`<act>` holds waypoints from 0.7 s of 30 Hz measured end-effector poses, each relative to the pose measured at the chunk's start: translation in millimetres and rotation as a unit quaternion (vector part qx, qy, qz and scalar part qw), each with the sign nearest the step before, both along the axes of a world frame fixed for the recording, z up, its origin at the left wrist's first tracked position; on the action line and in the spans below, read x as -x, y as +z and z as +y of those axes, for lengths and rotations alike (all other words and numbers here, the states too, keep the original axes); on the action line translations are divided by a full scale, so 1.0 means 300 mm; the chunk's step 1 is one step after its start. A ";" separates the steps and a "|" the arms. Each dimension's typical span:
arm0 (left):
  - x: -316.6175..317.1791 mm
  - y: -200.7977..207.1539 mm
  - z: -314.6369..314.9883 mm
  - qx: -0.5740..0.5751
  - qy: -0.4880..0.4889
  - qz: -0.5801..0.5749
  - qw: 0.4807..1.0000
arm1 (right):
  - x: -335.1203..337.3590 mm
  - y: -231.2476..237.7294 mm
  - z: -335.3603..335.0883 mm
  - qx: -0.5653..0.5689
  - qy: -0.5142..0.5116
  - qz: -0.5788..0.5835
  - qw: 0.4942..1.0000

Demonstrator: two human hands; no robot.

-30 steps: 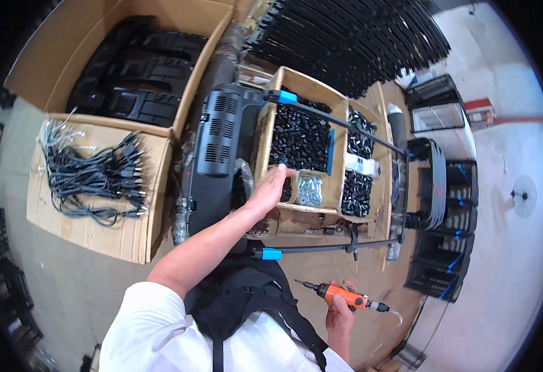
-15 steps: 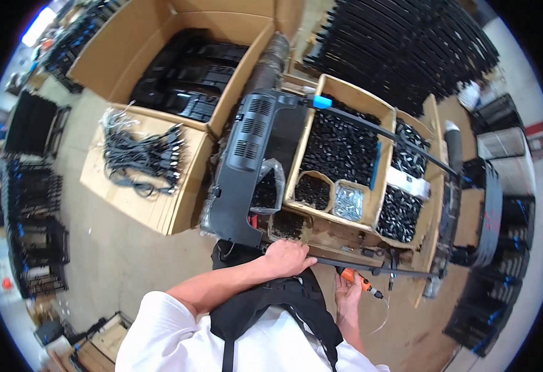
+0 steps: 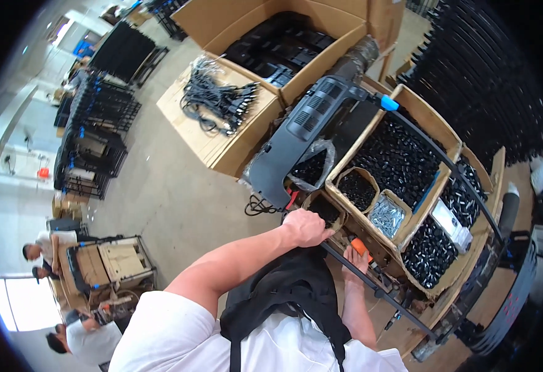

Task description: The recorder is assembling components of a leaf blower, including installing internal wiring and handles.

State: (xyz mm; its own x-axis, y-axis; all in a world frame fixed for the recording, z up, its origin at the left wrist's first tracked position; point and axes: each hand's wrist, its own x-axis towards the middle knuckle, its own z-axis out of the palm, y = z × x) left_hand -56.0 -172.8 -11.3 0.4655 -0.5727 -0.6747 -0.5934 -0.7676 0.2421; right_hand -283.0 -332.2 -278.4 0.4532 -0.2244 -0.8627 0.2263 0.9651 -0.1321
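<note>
My left hand (image 3: 309, 228) is closed around the near bar of a black tubular frame (image 3: 370, 282), by the end of its dark grey plastic cover (image 3: 287, 152). That slotted cover runs along the frame's left side. In my right hand (image 3: 353, 265) is an orange power screwdriver (image 3: 361, 247), just inside the near bar and tipped toward the right. Where its bit points is hard to make out. Under the frame, a cardboard tray (image 3: 332, 189) holds many small black plastic parts (image 3: 395, 155). Silver screws (image 3: 387, 215) fill a small box within it, beside a tub of dark screws (image 3: 358, 190).
Beyond the cover stands an open carton (image 3: 346, 46) of black plastic parts. Bundled cables (image 3: 216, 96) lie on a cardboard box (image 3: 181, 118). Stacked black frames (image 3: 476, 80) rise at the far right. People (image 3: 88, 338) work at another bench, lower left.
The view has swung, so the bench appears farther right. My right hand has brought the screwdriver from the near side of the bar to inside the frame. My left hand still grips the bar.
</note>
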 end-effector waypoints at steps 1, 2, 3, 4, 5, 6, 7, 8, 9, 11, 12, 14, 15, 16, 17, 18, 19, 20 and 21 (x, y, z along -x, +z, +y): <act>-0.005 -0.001 0.021 -0.009 0.009 0.002 1.000 | -0.029 0.044 0.026 0.030 0.057 0.033 0.997; -0.007 0.008 0.016 -0.008 0.009 0.005 1.000 | -0.002 0.023 0.000 0.031 0.070 0.028 0.997; -0.005 0.012 0.005 0.005 -0.001 0.002 1.000 | 0.060 0.020 -0.040 0.043 0.109 -0.027 0.993; 0.000 0.006 -0.023 0.018 -0.023 0.004 1.000 | 0.118 -0.002 -0.055 0.054 0.145 -0.086 0.984; 0.001 0.015 -0.012 0.014 -0.046 0.000 0.999 | 0.141 0.030 -0.011 0.083 0.214 -0.066 0.971; -0.002 0.003 0.021 0.018 -0.082 -0.008 0.996 | 0.166 0.104 0.011 0.109 0.293 -0.058 0.948; 0.005 -0.013 0.041 0.029 -0.057 -0.016 0.998 | 0.176 0.201 -0.004 0.091 0.407 -0.039 0.908; 0.006 -0.014 0.040 0.029 -0.048 -0.011 0.998 | 0.167 0.317 0.005 0.093 0.458 -0.017 0.884; 0.022 -0.014 0.024 0.050 0.012 -0.019 0.999 | 0.180 0.388 0.009 0.129 0.488 -0.041 0.862; 0.027 -0.064 0.018 0.067 -0.005 -0.038 0.997 | 0.194 0.438 -0.044 0.331 0.664 -0.127 0.658; 0.036 -0.093 0.041 0.084 0.015 -0.051 0.995 | 0.106 0.677 -0.016 0.317 0.721 -0.079 0.611; 0.050 -0.086 0.037 0.086 0.045 -0.069 0.993 | -0.002 1.005 -0.013 0.291 0.783 -0.038 0.549; 0.054 -0.088 0.041 0.094 0.047 -0.072 0.992 | -0.058 1.101 -0.044 0.337 0.773 -0.103 0.527; 0.057 -0.081 0.043 0.103 0.047 -0.075 0.991 | -0.059 1.051 -0.112 0.377 0.724 -0.099 0.569; 0.062 -0.075 0.054 0.100 0.063 -0.080 0.990 | -0.149 1.120 -0.135 0.443 0.683 -0.124 0.567; 0.064 -0.064 0.057 0.107 0.068 -0.080 0.989 | -0.232 1.133 -0.190 0.540 0.637 -0.130 0.535; 0.069 -0.063 0.063 0.114 0.072 -0.080 0.988 | -0.313 1.077 -0.303 0.599 0.627 -0.023 0.498; 0.073 -0.080 0.067 0.113 0.084 -0.085 0.986 | -0.407 1.029 -0.395 0.726 0.542 -0.048 0.420; 0.075 -0.101 0.070 0.114 0.088 -0.093 0.985 | -0.515 1.003 -0.463 0.803 0.482 -0.020 0.350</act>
State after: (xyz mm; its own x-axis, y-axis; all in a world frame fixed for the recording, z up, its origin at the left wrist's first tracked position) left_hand -78.4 -151.9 -41.6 0.6747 -0.5982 -0.4324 -0.5058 -0.8014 0.3193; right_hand -128.4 -471.1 22.4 0.9906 -0.1316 0.0374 -0.0688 -0.7161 -0.6946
